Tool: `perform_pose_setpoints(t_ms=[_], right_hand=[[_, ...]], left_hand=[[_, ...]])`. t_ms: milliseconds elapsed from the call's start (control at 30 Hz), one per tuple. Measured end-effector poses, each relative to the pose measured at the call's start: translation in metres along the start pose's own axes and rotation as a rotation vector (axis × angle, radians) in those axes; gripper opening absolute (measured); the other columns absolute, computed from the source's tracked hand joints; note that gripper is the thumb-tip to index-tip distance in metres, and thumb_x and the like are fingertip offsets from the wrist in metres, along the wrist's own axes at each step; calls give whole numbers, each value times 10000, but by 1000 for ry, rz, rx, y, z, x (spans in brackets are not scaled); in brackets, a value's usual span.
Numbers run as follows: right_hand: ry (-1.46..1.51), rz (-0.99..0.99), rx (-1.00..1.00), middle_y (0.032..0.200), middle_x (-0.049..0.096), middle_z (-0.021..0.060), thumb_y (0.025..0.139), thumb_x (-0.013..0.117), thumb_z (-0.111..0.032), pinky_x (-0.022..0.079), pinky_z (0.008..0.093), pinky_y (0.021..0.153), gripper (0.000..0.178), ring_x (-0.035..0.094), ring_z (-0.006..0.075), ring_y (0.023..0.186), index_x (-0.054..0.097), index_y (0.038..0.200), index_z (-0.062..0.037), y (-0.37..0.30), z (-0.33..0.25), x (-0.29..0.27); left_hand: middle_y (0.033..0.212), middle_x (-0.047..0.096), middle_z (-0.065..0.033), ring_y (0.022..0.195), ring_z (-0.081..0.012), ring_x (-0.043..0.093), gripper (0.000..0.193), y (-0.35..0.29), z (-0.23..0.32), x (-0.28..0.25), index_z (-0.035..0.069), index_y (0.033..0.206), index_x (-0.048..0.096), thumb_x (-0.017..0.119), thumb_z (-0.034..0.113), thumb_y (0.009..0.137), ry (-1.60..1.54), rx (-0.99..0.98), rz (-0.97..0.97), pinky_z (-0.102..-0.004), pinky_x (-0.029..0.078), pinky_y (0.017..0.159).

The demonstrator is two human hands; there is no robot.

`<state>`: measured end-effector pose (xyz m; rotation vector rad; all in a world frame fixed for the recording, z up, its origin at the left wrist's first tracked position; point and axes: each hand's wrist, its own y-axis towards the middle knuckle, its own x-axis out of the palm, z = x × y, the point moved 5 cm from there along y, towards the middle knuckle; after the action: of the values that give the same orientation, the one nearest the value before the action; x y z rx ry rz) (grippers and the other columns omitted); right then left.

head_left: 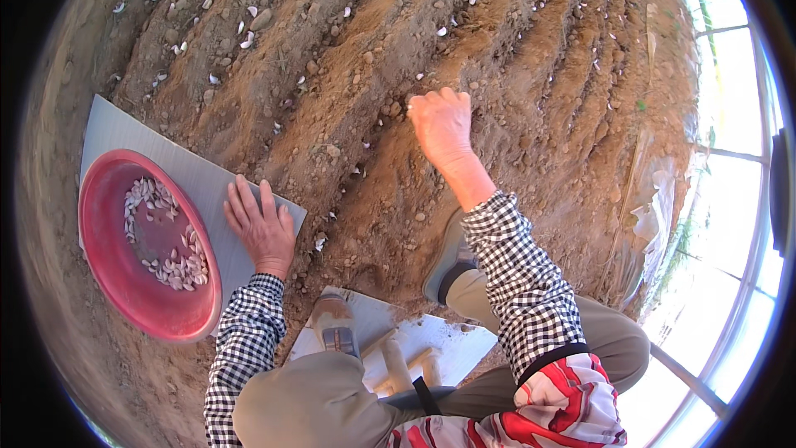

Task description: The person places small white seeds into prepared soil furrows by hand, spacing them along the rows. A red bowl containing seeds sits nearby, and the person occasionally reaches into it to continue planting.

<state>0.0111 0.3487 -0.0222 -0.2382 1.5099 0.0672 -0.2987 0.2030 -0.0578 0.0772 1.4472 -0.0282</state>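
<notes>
My left hand (260,226) lies flat on a grey board (186,145), its fingers stretched out and nothing in its grip. Beside it on the same board stands a red plastic basin (108,265) with several garlic cloves (178,270) in the bottom. Over the furrowed soil ahead, my right hand (444,126) is closed with the knuckles up. Whatever its fingers hold, if anything, is hidden. Near its fingertips a single pale clove (419,76) lies on the soil.
Ridged brown soil (365,58) spreads ahead with cloves scattered along its furrows. Under me are a white board (464,344) and a small wooden stool (396,362). My shoe (334,319) rests on that board. A clear-sheeted frame wall (730,199) and torn plastic (657,211) border the right.
</notes>
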Motion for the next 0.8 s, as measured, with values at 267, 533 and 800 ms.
perform_pose_setpoints(t_ms=[267, 533, 800], right_hand=[[-147, -386, -89, 836, 702, 51, 936, 643, -285, 433, 397, 793, 181, 644, 213, 866, 748, 924, -138, 40, -20, 7], [76, 163, -64, 924, 674, 39, 873, 702, -197, 420, 425, 856, 66, 599, 241, 967, 723, 922, -157, 49, 38, 11], [14, 60, -66, 883, 658, 41, 879, 643, -139, 404, 441, 855, 63, 595, 259, 968, 689, 922, -138, 51, 37, 22]], left_hand=[[1621, 237, -248, 1508, -447, 189, 598, -1, 2, -2, 85, 1461, 424, 616, 263, 923, -11, 8, -26, -605, 171, 1214], [1618, 239, -254, 1504, -456, 191, 614, 3, 2, -3, 81, 1478, 401, 607, 266, 930, 17, 26, -29, -611, 173, 1209], [1618, 239, -257, 1504, -455, 194, 616, 1, 2, -3, 86, 1473, 406, 613, 263, 920, 18, 12, -28, -611, 177, 1208]])
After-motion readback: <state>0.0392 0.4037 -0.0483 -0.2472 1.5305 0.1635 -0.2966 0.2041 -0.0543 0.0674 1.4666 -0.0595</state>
